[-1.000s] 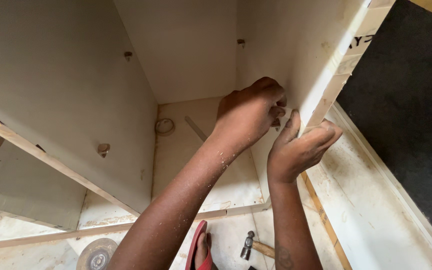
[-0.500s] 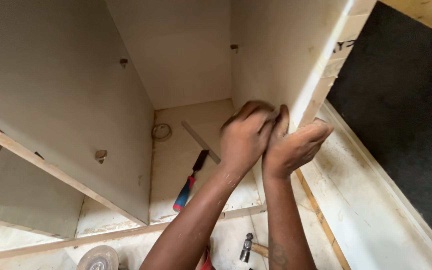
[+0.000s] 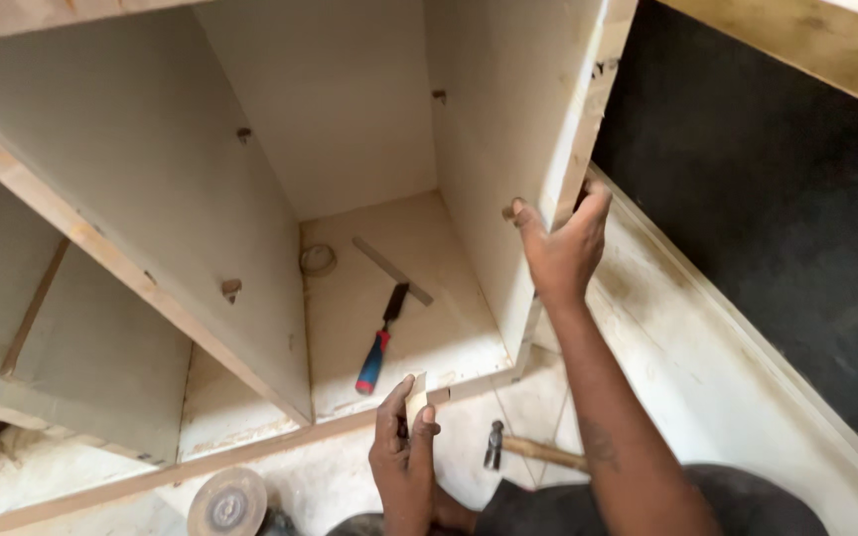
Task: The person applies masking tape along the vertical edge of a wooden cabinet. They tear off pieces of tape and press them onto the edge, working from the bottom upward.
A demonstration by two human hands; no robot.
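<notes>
My right hand (image 3: 560, 243) grips the front edge of the cabinet's right side panel (image 3: 508, 149), thumb inside by a small shelf peg, fingers wrapped round the outer edge. My left hand (image 3: 404, 452) is low near the cabinet's front bottom rail and holds a small pale wooden piece (image 3: 416, 397) upright between thumb and fingers. Inside the compartment a chisel with a red and blue handle (image 3: 379, 342) lies on the cabinet floor.
A flat metal strip (image 3: 391, 270) and a roll of tape (image 3: 317, 260) lie deeper in the compartment. A hammer (image 3: 528, 449) rests on the tiled floor by my right arm. A round disc (image 3: 228, 501) sits at the bottom left. A dark mat (image 3: 777, 228) covers the right.
My left hand has left the side panel and dropped to the front bottom rail, now holding a small wooden piece. My right hand stays on the panel edge. The chisel is uncovered.
</notes>
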